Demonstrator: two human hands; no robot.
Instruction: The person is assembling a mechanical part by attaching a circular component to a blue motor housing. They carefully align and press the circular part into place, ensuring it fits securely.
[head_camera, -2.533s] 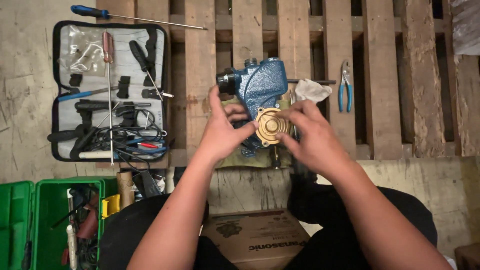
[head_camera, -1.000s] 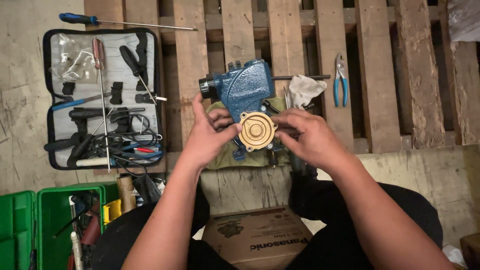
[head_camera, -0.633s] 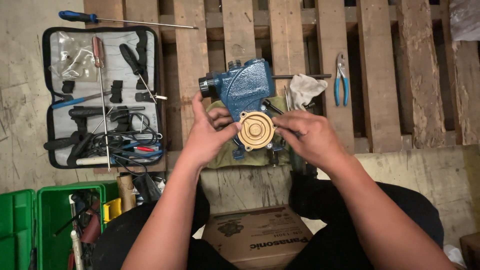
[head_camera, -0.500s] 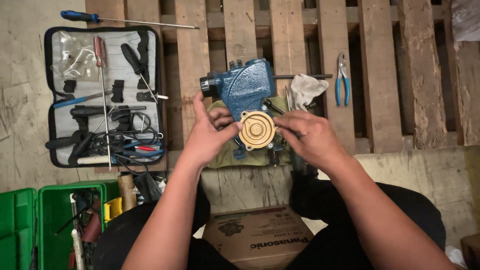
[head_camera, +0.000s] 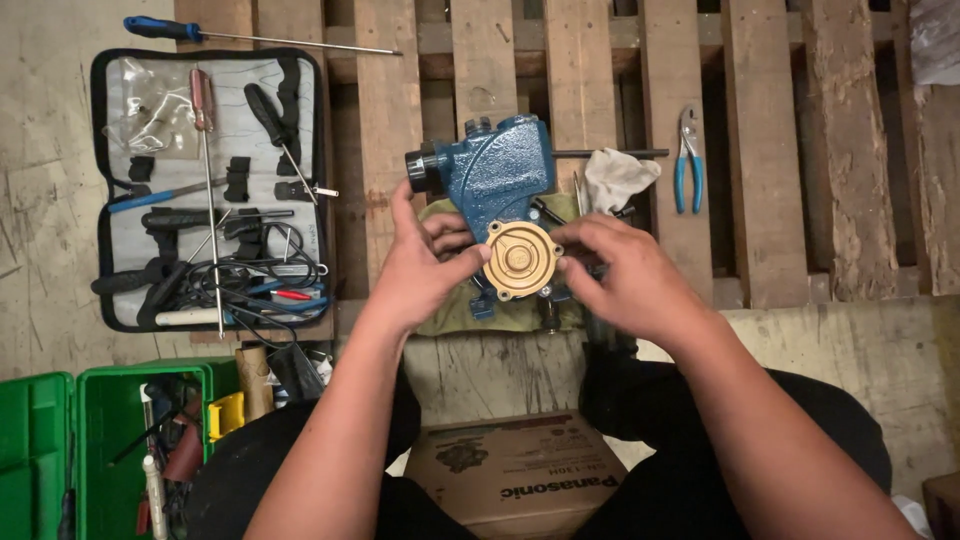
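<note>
1. I am holding a round brass cover (head_camera: 519, 260) against the near face of the blue pump body (head_camera: 497, 185), which is standing on an olive cloth (head_camera: 470, 312) at the near edge of the wooden pallet (head_camera: 770, 150), about midway along it.
2. My left hand (head_camera: 420, 265) is curling around the pump's left side, thumb pressing on the cover's left rim, fingers tucked behind it.
3. My right hand (head_camera: 625, 280) is closing lightly on the cover's right rim with thumb and fingertips; I am holding no tool in it.
4. Judging progress: the cover is sitting flush on its seat, yet I cannot tell whether any screws are filling the holes around its rim, so fastening looks to be still ahead.
5. The blue-handled pliers (head_camera: 687, 160) are lying on a pallet board to the right, a white rag (head_camera: 615, 178) just beside the pump.
6. The open tool case (head_camera: 205, 185) is lying at the pallet's left edge, with a long blue-handled screwdriver (head_camera: 250, 36) beyond it, near the far left corner.
7. Green crates (head_camera: 110, 450) are sitting on the floor by my left knee, a cardboard box (head_camera: 515, 480) between my legs.
</note>
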